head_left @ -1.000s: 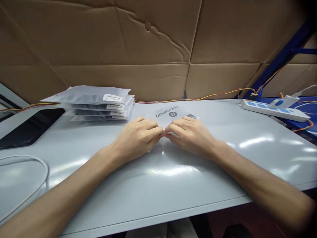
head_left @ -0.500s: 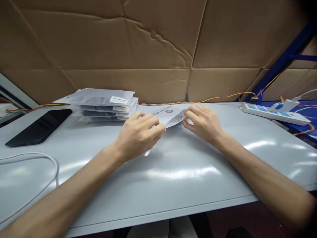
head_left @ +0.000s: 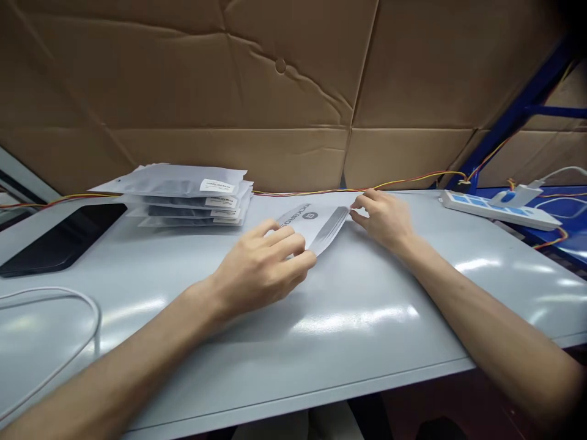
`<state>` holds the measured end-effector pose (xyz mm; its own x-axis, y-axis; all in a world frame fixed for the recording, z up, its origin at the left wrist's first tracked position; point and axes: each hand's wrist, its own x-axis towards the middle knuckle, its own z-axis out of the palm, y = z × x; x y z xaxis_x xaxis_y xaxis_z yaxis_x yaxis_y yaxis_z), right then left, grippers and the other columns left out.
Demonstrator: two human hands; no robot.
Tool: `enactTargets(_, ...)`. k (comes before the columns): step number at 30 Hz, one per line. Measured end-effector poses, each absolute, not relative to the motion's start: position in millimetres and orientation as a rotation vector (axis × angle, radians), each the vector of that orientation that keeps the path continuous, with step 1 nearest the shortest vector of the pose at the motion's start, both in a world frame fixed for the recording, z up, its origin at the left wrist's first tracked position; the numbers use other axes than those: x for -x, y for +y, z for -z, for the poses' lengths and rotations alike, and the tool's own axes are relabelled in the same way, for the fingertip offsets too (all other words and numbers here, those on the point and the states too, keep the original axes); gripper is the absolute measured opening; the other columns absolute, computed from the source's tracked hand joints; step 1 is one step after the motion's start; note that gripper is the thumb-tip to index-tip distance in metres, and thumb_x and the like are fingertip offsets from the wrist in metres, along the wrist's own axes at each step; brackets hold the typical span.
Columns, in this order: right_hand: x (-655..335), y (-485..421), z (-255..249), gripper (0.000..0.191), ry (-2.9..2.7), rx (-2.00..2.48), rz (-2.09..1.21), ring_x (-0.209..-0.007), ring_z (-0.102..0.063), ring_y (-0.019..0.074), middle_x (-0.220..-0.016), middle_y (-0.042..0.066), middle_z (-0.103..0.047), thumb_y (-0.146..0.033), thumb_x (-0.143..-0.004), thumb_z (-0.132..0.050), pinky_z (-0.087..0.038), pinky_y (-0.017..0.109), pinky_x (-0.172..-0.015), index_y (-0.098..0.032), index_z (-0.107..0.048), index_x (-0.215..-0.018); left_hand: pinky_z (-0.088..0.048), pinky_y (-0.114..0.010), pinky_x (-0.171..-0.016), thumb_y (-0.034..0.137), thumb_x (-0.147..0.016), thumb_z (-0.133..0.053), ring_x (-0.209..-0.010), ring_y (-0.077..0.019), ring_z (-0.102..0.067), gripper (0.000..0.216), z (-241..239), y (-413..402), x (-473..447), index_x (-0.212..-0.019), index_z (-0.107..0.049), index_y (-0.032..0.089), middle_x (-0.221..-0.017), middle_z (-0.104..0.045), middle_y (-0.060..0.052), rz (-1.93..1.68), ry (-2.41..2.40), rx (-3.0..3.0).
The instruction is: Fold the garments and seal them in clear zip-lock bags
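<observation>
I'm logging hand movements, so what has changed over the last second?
The right hand has moved right and farther from the person, parting from the left hand. It is now at the far end of the bag's edge, and more of that edge shows. The stack, black device and power strip stayed put.

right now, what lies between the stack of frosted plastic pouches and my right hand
In the head view, a flat white printed pouch lies there, partly hidden by the left hand.
</observation>
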<state>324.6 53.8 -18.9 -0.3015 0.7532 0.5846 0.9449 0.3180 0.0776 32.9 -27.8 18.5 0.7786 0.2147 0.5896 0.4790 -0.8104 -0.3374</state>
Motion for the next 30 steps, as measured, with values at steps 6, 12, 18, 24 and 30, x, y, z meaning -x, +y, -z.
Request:
enactTargets(6,-308.3,45.8,18.5,0.014,-2.332,1.405,0.417,-0.089,-0.063,0.0229,-0.102,0.008,-0.070,-0.026,-0.095,-0.059,-0.040,0.032,-0.066,-0.022,-0.072,-0.101,-0.050,-0.040,-0.085,0.035,-0.098,-0.049,-0.099,-0.0243,-0.062,0.023,-19.7,-19.9,-24.4,-0.102,-0.066,0.020,-0.109,-0.071,-0.009,0.677,-0.693,2.916)
enactTargets(12,-296.8,41.0,14.7,0.024,-2.403,1.475,0.249,-0.104,-0.064,0.0260,-0.112,0.009,-0.071,-0.030,-0.098,-0.057,-0.047,0.035,-0.076,-0.021,-0.071,-0.116,-0.034,-0.052,-0.118,0.045,-0.102,-0.044,-0.146,-0.0326,-0.039,0.050,-10.8,-4.8,-13.9,-0.144,-0.053,0.021,-0.155,-0.049,-0.010,0.278,-1.105,2.922)
enactTargets(18,-312.2,36.0,7.5,0.030,-2.330,1.657,0.127,-0.113,-0.062,0.0291,-0.116,0.012,-0.070,-0.038,-0.098,-0.057,-0.051,0.038,-0.080,-0.021,-0.068,-0.120,-0.052,-0.048,-0.091,0.051,-0.104,-0.037,-0.108,-0.0303,-0.062,0.049,-14.7,-22.2,-33.6,-0.132,-0.064,0.022,-0.128,-0.066,-0.011,0.276,-1.205,2.880)
enactTargets(24,-314.3,29.6,2.2,0.032,-2.341,1.675,0.057,-0.115,-0.063,0.0307,-0.116,0.013,-0.071,-0.037,-0.097,-0.058,-0.051,0.039,-0.083,-0.020,-0.068,-0.122,-0.053,-0.047,-0.090,0.051,-0.100,-0.048,-0.108,-0.0297,-0.063,0.045,-10.6,-33.8,-47.4,-0.128,-0.066,0.022,-0.123,-0.069,-0.011,0.468,-1.132,2.864)
enactTargets(30,-310.0,23.5,0.0,0.035,-2.387,1.671,0.041,-0.116,-0.063,0.0319,-0.116,0.014,-0.071,-0.037,-0.097,-0.059,-0.052,0.040,-0.086,-0.018,-0.067,-0.125,-0.028,-0.057,-0.123,0.065,-0.097,-0.046,-0.154,-0.0358,-0.026,0.070,-2.4,-32.0,-45.6,-0.156,-0.041,0.028,-0.166,-0.034,-0.009,0.206,-1.109,3.016)
